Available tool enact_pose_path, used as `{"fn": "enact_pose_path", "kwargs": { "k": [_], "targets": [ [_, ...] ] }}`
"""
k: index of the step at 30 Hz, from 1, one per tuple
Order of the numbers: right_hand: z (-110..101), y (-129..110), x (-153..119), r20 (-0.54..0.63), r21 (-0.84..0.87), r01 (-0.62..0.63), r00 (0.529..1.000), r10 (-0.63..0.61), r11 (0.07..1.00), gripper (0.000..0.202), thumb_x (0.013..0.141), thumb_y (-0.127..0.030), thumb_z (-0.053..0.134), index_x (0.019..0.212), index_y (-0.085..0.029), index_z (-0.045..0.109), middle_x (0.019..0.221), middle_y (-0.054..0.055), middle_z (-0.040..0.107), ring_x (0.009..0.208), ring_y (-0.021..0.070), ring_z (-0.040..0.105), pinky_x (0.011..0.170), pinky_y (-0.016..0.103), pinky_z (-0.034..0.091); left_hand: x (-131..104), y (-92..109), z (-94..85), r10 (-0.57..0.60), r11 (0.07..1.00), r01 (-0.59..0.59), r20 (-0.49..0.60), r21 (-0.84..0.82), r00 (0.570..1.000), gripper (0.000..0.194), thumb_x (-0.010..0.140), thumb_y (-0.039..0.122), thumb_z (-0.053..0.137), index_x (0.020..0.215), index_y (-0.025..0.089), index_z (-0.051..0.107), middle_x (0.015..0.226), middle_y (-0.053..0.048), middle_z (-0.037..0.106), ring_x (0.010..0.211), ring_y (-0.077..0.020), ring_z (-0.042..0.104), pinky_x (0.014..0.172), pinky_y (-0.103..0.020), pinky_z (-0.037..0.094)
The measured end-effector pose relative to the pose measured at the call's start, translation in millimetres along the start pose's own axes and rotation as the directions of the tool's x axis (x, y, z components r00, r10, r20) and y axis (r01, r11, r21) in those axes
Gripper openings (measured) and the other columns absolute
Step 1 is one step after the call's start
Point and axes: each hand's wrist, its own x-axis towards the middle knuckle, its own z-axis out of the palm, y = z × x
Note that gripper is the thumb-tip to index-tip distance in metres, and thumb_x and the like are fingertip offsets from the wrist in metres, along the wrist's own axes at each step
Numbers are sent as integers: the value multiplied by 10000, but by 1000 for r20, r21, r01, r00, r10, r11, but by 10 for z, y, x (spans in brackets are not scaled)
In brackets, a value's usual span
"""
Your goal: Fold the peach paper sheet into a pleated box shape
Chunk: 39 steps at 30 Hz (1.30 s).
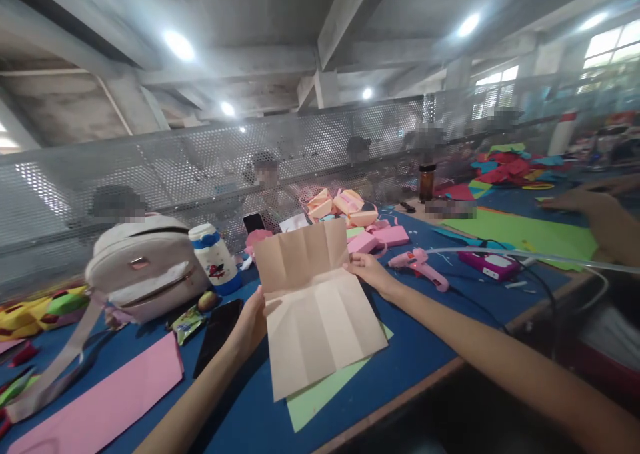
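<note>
A creased sheet of brown paper (325,331) is held at both side edges, its far part bent upward along a crosswise fold. My left hand (251,322) grips the left edge near that fold, with the fingertips partly behind the sheet. On the other side, my right hand (369,271) pinches the right edge between thumb and fingers. Beneath the brown sheet, a light green paper (325,394) lies on the blue table (410,364). A black phone (215,337) lies just left of my left hand. Right of my right hand rests a pink glue gun (420,267).
At left are a backpack (150,267), a bottle (214,257), a snack packet (187,324) and pink paper (110,401). Folded paper pieces (345,204) lie behind the sheet. To the right are a purple box (487,264), a cable, green card (530,234) and another person's arm (607,217).
</note>
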Motion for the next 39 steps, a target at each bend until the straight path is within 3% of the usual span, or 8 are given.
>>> {"fn": "enact_pose_path", "kwargs": {
  "k": [3,5,9,16,23,31,36,39],
  "targets": [
    [-9,8,4,-27,11,-1,1000,1,1000,371,676,-478,739,841,-169,616,775,23,708,724,195,668,683,292,492,-2,-79,7,61,992,-61,-5,112,998,510,647,559,821,959,168,725,809,-51,726,758,-218,673,683,-280,530],
    [-19,10,11,-41,11,-14,999,14,1000,359,679,-483,733,784,-169,593,708,3,682,662,176,644,633,269,471,13,-104,-30,94,976,-86,-30,200,995,433,591,487,875,815,150,721,671,-7,671,607,-144,604,557,-205,460],
    [-11,-17,-6,-30,1,-61,998,61,998,375,685,-497,730,796,-158,615,680,-5,674,614,156,619,570,240,441,22,-134,-90,128,936,-104,-51,337,990,423,562,495,873,648,125,687,550,18,581,499,-95,493,472,-184,353],
    [47,-47,-101,57,-41,-133,989,135,990,413,634,-431,788,902,-133,687,803,49,740,697,201,677,609,270,502,12,-175,-58,185,887,-162,-11,432,983,426,604,524,831,696,134,688,563,35,551,519,-88,460,501,-203,341],
    [56,-7,-99,83,-61,-137,986,142,989,461,647,-472,776,946,-133,687,861,85,756,807,255,712,709,340,556,30,-224,-97,186,860,-189,53,474,981,320,822,397,725,674,144,598,568,67,506,506,-86,469,523,-221,390],
    [67,22,-124,111,-121,-129,983,143,984,492,655,-542,770,915,-134,680,827,87,748,747,237,705,658,316,547,16,-256,-46,167,901,-156,6,405,986,530,632,557,793,929,130,693,809,-53,726,688,-188,647,627,-264,472],
    [7,-17,-83,148,-219,-60,984,94,974,442,616,-525,802,728,-116,675,712,77,711,652,215,658,561,278,500,9,-294,-93,143,885,-135,16,446,990,568,697,594,745,1003,123,659,751,-37,702,621,-173,637,569,-251,464],
    [-50,-139,-29,44,-268,58,998,-48,962,451,717,-558,705,844,-126,677,763,75,703,696,217,654,591,293,501,40,-273,-142,79,835,-111,82,539,993,409,833,491,695,1005,124,641,747,-3,659,597,-129,605,555,-238,470]
  ]
}}
